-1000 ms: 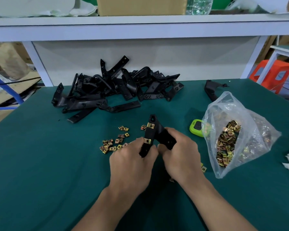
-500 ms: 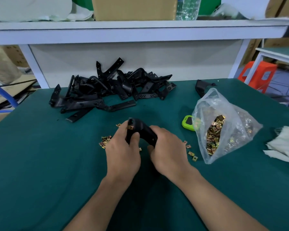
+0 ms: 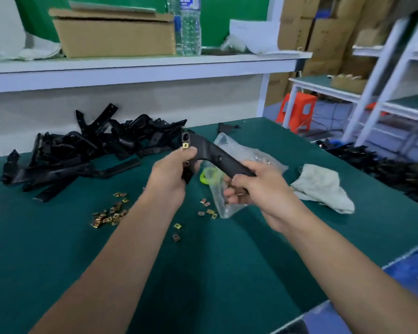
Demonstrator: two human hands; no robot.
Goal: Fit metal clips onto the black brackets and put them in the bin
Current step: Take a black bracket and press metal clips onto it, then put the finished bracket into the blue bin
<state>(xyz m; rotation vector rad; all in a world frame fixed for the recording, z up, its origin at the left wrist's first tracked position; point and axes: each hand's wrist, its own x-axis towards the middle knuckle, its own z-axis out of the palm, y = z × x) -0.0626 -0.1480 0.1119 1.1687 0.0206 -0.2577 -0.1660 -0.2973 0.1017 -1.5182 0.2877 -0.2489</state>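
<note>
Both hands held one black bracket point(image 3: 214, 153) in the air above the green table point(image 3: 58, 249). The left hand point(image 3: 170, 173) gripped its bent end, just below a gold clip point(image 3: 185, 145) that sat on the bracket, and the right hand point(image 3: 261, 189) had its fingers curled around the long end. Behind lay a pile of brackets point(image 3: 82, 150). Some loose clips point(image 3: 109, 215) were scattered near the left forearm, and a plastic bag point(image 3: 229, 145) and a cloth point(image 3: 323, 186) lay to the right.
</note>
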